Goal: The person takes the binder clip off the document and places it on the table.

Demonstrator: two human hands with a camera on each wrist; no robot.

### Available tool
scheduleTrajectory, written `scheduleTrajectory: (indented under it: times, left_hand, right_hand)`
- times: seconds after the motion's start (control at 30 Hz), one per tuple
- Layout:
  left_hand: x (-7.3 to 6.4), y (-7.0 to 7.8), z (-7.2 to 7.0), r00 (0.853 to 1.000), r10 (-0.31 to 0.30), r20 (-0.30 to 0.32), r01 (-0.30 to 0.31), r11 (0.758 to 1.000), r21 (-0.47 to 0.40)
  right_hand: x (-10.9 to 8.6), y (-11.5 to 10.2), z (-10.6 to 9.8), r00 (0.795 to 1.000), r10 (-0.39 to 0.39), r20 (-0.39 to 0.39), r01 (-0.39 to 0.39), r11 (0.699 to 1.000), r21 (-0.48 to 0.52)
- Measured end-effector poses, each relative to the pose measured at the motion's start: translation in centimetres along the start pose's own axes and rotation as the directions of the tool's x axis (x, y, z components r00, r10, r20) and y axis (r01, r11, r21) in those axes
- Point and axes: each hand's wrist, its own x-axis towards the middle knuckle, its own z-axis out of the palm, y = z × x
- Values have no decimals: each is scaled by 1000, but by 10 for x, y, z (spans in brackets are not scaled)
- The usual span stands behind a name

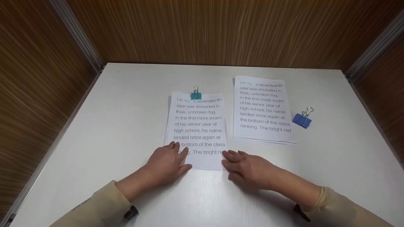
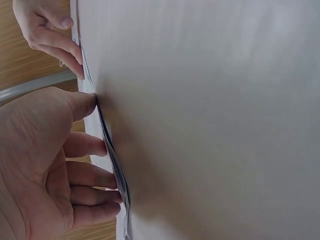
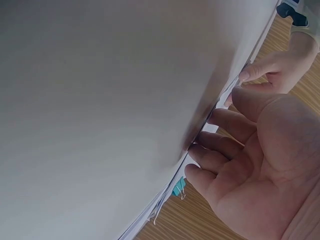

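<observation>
Mid-frame, the clipped sheets (image 1: 199, 127) — long axis up-frame — were touched at lower left by the left hand (image 1: 169, 163), at lower right by the right hand (image 1: 250, 168), both loosely extended, nothing gripped.

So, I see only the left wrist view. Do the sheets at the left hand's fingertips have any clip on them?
Observer: Yes, a teal binder clip grips the top edge of the printed sheets.
Operator: Thank you. Is there also another stack of paper?
Observer: Yes, a second printed stack lies to the right of these sheets.
Operator: And what is written in its first line?
Observer: It reads "Lin Yu's seventeenth".
</observation>
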Motion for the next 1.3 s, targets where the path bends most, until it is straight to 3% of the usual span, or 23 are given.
scheduleTrajectory:
  times: [0.4, 0.83, 0.97, 1.07, 1.17, 1.3]
  left_hand:
    - [-3, -2, -8, 999, 5, 31, -5, 1000, -14]
    - [-2, -4, -6, 1000, 14, -13, -14, 999, -35]
    - [-1, -3, -5, 1000, 14, -18, -14, 999, -33]
    - [1, -3, -6, 1000, 14, -11, -14, 1000, -16]
    - [1, -3, -8, 1000, 18, -10, -18, 1000, -4]
    - [0, -3, -8, 1000, 23, -13, -23, 1000, -1]
  right_hand:
    - [-1, -10, -8, 1000, 20, -4, -20, 1000, 10]
    - [-1, -6, -8, 1000, 10, -16, -9, 1000, 19]
    - [1, 1, -12, 1000, 15, -26, -12, 995, 102]
    - [6, 12, -21, 997, 34, -75, -18, 980, 198]
    - [17, 26, -34, 982, 99, -161, -53, 962, 269]
    - [41, 49, -55, 932, 243, -267, -150, 933, 327]
